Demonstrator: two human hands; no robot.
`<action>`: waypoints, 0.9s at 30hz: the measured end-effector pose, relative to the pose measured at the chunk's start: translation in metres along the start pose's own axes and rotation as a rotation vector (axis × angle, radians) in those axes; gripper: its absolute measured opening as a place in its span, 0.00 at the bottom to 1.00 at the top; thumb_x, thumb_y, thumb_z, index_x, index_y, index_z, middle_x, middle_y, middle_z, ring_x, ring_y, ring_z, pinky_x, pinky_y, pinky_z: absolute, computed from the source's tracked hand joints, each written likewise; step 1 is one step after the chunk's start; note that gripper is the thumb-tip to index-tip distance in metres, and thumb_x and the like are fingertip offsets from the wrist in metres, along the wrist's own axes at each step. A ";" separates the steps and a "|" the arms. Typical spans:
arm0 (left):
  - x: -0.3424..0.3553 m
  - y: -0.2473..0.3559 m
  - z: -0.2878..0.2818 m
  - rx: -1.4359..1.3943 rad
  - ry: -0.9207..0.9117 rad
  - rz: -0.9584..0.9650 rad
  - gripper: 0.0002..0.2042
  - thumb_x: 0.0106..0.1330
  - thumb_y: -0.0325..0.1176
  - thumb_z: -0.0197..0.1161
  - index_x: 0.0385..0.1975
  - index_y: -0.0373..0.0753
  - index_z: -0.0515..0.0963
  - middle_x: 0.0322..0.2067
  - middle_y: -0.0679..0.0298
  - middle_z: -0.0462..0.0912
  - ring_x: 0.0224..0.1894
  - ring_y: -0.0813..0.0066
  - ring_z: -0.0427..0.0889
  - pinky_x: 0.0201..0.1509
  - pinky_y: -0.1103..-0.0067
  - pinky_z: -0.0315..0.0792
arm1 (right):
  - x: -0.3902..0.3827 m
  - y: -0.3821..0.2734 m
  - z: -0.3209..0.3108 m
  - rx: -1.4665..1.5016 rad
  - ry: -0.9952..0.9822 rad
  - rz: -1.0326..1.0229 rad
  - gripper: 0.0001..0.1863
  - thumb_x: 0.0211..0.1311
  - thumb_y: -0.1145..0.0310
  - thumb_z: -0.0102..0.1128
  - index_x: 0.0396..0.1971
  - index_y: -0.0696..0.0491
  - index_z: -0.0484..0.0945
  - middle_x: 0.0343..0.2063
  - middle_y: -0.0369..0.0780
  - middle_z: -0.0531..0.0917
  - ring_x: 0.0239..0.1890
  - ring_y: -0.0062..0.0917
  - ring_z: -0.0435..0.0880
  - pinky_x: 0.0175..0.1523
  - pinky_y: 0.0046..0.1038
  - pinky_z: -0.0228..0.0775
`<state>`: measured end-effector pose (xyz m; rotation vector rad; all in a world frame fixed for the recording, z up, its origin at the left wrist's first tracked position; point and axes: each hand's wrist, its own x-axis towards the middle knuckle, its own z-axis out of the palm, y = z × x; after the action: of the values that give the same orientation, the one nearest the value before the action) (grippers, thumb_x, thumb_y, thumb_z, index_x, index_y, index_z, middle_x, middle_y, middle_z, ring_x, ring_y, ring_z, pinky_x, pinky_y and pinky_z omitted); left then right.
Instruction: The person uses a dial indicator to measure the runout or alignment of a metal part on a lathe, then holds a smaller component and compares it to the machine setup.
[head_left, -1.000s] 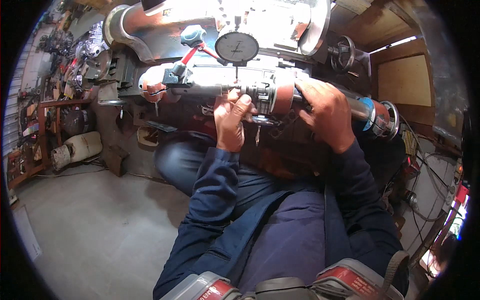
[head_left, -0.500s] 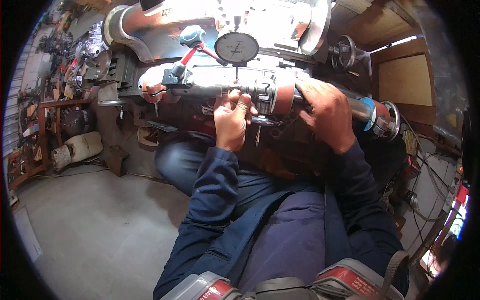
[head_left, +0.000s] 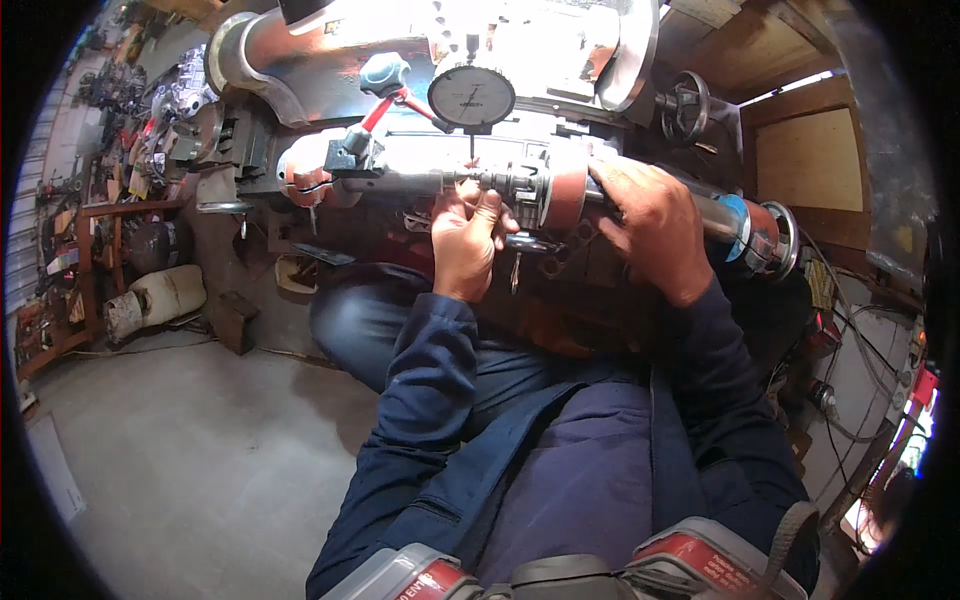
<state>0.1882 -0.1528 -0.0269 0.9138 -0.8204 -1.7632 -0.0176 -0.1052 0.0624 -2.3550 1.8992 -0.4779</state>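
A round dial indicator, held by a magnetic stand with a red arm and dark knob, has its plunger over a slim stepped metal shaft. My left hand grips that shaft from below, thumb and fingers closed on it just under the plunger. My right hand wraps over the steel tube of the machine beside a red collar, fingers curled on it and partly hidden. A blue band and a handwheel are at the tube's right end. A chrome handle sits below the shaft.
A larger machine body lies behind, with a second handwheel. Wooden boards stand at right. At left are cluttered tools, a wooden frame and a dirty plastic jug on the grey floor. Cables run at lower right.
My left hand has shifted very slightly to the right, with its fingers moving a little on the shaft. My right hand stays on the tube, and the indicator stand is unchanged.
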 end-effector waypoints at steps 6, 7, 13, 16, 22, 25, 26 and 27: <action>-0.001 0.000 0.001 0.001 0.025 -0.007 0.06 0.72 0.30 0.54 0.44 0.38 0.68 0.24 0.66 0.76 0.25 0.79 0.76 0.21 0.87 0.65 | 0.000 0.001 -0.001 0.010 0.005 -0.007 0.29 0.41 0.72 0.73 0.49 0.55 0.77 0.47 0.46 0.82 0.51 0.36 0.81 0.57 0.35 0.72; 0.000 -0.001 0.000 0.003 0.014 -0.002 0.06 0.72 0.30 0.54 0.45 0.39 0.68 0.24 0.66 0.76 0.25 0.79 0.76 0.21 0.87 0.65 | 0.001 0.001 -0.002 0.017 0.008 -0.014 0.29 0.41 0.72 0.72 0.49 0.56 0.77 0.47 0.46 0.82 0.51 0.37 0.81 0.57 0.35 0.72; 0.000 -0.003 -0.002 0.006 0.004 -0.009 0.09 0.72 0.30 0.54 0.48 0.38 0.68 0.24 0.66 0.76 0.25 0.79 0.76 0.21 0.87 0.65 | 0.001 0.002 -0.002 0.043 -0.003 -0.007 0.29 0.41 0.72 0.71 0.49 0.56 0.77 0.47 0.46 0.82 0.51 0.37 0.80 0.56 0.35 0.72; -0.002 0.001 0.002 -0.011 0.018 -0.009 0.10 0.72 0.30 0.54 0.49 0.37 0.68 0.25 0.65 0.76 0.24 0.79 0.76 0.21 0.87 0.65 | 0.002 0.000 -0.004 0.046 -0.004 0.004 0.28 0.41 0.73 0.71 0.49 0.56 0.77 0.47 0.47 0.82 0.51 0.37 0.80 0.57 0.35 0.71; -0.026 0.009 0.001 0.093 0.350 0.189 0.13 0.69 0.32 0.58 0.48 0.34 0.67 0.26 0.67 0.72 0.19 0.84 0.68 0.18 0.89 0.58 | -0.001 0.000 -0.006 0.063 0.013 0.015 0.29 0.42 0.71 0.71 0.49 0.57 0.76 0.47 0.47 0.81 0.52 0.38 0.79 0.59 0.35 0.69; -0.017 0.028 -0.025 0.371 0.590 0.819 0.09 0.70 0.32 0.52 0.43 0.34 0.69 0.23 0.70 0.68 0.16 0.84 0.62 0.18 0.86 0.58 | 0.000 -0.004 -0.009 0.095 0.024 0.043 0.32 0.43 0.71 0.70 0.53 0.57 0.73 0.50 0.49 0.78 0.54 0.41 0.77 0.60 0.36 0.68; -0.008 0.046 -0.055 0.577 0.690 0.896 0.10 0.71 0.34 0.51 0.44 0.35 0.70 0.26 0.68 0.70 0.19 0.82 0.66 0.22 0.85 0.62 | -0.001 -0.004 -0.012 0.092 0.031 0.043 0.32 0.43 0.71 0.70 0.53 0.57 0.73 0.50 0.49 0.78 0.54 0.41 0.77 0.60 0.36 0.68; 0.002 0.067 -0.086 0.790 0.792 0.969 0.12 0.72 0.36 0.49 0.45 0.35 0.71 0.28 0.67 0.73 0.22 0.80 0.70 0.26 0.83 0.66 | -0.001 -0.005 -0.015 0.191 0.105 0.039 0.33 0.45 0.71 0.69 0.56 0.58 0.70 0.52 0.50 0.77 0.54 0.42 0.76 0.61 0.36 0.67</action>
<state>0.2909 -0.1874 -0.0134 1.2678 -1.1346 -0.1517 -0.0173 -0.1014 0.0782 -2.2086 1.8452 -0.7570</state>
